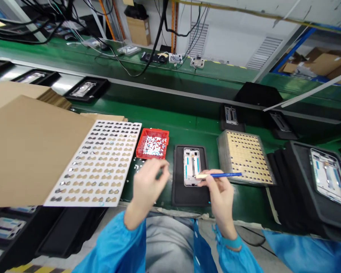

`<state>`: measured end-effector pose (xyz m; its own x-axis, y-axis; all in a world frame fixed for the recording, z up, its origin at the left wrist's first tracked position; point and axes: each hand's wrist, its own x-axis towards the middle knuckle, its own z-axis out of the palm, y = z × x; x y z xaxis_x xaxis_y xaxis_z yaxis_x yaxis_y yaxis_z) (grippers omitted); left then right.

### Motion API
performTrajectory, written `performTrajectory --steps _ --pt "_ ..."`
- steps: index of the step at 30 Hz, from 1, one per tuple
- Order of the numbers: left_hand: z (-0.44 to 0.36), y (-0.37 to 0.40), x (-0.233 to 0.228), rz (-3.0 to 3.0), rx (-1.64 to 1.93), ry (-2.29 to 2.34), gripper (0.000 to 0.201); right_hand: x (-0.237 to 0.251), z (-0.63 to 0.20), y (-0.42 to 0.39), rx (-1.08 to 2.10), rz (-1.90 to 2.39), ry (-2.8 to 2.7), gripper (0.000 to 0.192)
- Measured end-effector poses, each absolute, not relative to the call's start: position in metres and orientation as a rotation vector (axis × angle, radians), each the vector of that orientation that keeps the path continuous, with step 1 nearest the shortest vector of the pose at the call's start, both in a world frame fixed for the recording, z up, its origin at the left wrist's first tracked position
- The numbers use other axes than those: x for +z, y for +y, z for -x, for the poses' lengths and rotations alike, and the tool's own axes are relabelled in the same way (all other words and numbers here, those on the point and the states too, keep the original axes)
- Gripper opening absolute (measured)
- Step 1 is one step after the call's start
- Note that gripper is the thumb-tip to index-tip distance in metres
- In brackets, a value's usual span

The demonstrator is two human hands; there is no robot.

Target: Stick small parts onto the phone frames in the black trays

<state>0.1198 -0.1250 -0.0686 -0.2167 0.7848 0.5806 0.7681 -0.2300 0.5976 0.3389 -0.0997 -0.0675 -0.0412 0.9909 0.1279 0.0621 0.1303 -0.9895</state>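
Holding a thin blue pen tool (226, 174) in pinched fingers, the right hand (222, 195) should press gently on the silver phone frame (192, 166) in its black tray (190, 191), while the left hand (148, 185), loosely curled, holds nothing.

Left hand (147, 182) raised, fingers curled loosely inward, thumb and fingertips pinched near each other, back toward camera. Right hand (220, 189) just beside left hand, fingers closed in pen-like grip, wrist bent. Both forearms in blue sleeves, angled inward.
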Motion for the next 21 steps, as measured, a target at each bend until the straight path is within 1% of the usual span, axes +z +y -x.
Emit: performTrajectory --steps 2,4,6,8,11,13,18,21 --pt "-0.097 -0.111 -0.069 -1.904 1.335 2.172 0.026 -0.066 -0.361 -0.084 1.049 1.2 -1.446 0.037" --pt "-0.079 -0.097 -0.072 -1.809 1.183 2.397 0.036 -0.064 -0.379 -0.071 1.023 1.244 -1.634 0.037" --pt "-0.07 -0.087 -0.076 -1.754 1.12 2.505 0.04 -0.062 -0.39 -0.063 1.031 1.251 -1.851 0.031" --pt "-0.069 -0.084 -0.08 -1.759 1.183 2.5 0.042 -0.062 -0.394 -0.059 1.028 1.221 -2.05 0.022" --pt "-0.082 -0.092 -0.084 -1.831 1.306 2.378 0.039 -0.065 -0.394 -0.057 0.952 1.176 -2.267 0.013" --pt "-0.094 -0.103 -0.087 -1.957 1.307 2.203 0.035 -0.068 -0.393 -0.057 0.878 1.177 -2.35 0.011" --pt "-0.132 -0.128 -0.096 -2.352 1.04 1.688 0.031 -0.072 -0.393 -0.056 0.76 1.175 -2.44 0.011" --pt "-0.153 -0.136 -0.104 -2.47 0.93 1.5 0.029 -0.072 -0.393 -0.057 0.704 1.154 -2.493 0.014"
